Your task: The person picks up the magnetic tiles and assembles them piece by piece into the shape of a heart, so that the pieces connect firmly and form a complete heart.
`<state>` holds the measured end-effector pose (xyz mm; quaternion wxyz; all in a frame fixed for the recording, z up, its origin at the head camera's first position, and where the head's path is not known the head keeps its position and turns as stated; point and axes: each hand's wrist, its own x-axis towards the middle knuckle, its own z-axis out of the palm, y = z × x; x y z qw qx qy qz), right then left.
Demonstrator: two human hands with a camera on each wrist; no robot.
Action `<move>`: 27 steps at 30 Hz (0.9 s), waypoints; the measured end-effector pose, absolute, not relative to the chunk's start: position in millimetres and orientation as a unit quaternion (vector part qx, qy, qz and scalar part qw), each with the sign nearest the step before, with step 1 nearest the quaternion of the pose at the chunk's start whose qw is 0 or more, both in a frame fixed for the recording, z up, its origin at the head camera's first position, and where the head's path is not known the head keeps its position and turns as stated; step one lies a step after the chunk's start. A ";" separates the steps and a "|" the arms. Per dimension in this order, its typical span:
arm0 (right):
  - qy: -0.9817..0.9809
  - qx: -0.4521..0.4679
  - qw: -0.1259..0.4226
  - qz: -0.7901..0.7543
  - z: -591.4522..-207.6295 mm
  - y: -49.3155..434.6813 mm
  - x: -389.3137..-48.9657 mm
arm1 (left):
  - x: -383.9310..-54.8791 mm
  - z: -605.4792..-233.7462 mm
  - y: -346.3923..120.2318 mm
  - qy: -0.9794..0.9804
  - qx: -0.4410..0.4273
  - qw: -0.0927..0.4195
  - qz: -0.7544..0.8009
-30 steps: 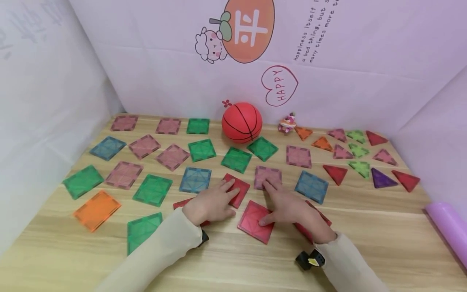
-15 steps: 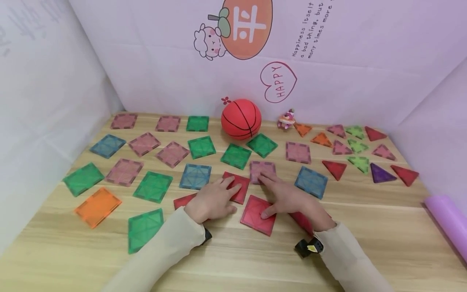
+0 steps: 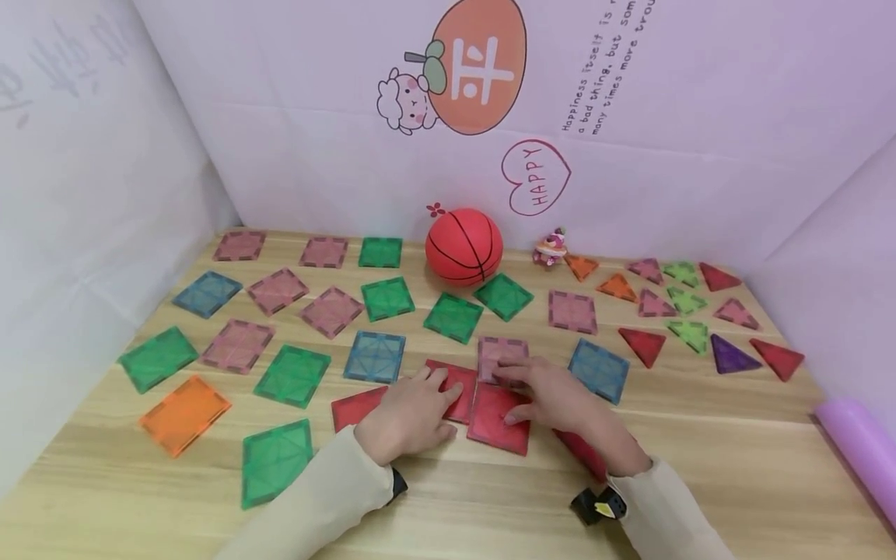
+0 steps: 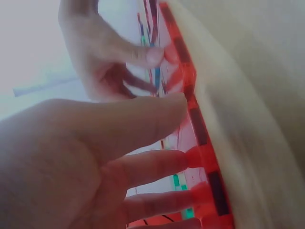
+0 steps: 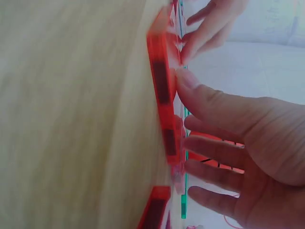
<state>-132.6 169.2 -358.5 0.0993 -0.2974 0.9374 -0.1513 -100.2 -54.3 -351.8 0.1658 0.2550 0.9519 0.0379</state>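
Red square tiles (image 3: 493, 428), two of them, touch on the counter (image 3: 490, 513) beneath the left hand (image 3: 408, 414) and right hand (image 3: 556, 395) — both grips released, fingers extended — their dark edge inserts (image 5: 161, 82) visible in the wrist views, not the head's.

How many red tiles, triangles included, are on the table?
7: one tile under the left hand, another tile under the right hand, two outer tiles partly covered, three triangles farther right. More may be hidden.
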 end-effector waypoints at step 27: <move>0.931 -0.237 0.219 -0.171 -355.0 169.2 -139.6 | -153.9 -344.8 -48.2 0.942 0.221 0.244 0.060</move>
